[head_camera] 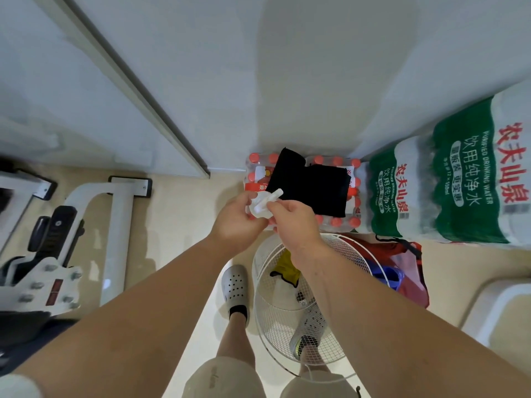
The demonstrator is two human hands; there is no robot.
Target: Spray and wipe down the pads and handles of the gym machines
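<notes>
While I stand by the wall, head view: my left hand [238,222] and right hand [296,222] both pinch a small white wipe [263,205], likely readying it | black cloth [310,188] lies on the water bottles [339,222], within reach | gym machine [115,214] on my left, untouched

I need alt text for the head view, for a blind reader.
The left hand and right hand hold a small white item near a black cloth lying on packs of red-capped bottles. A white gym machine stands at left.
</notes>
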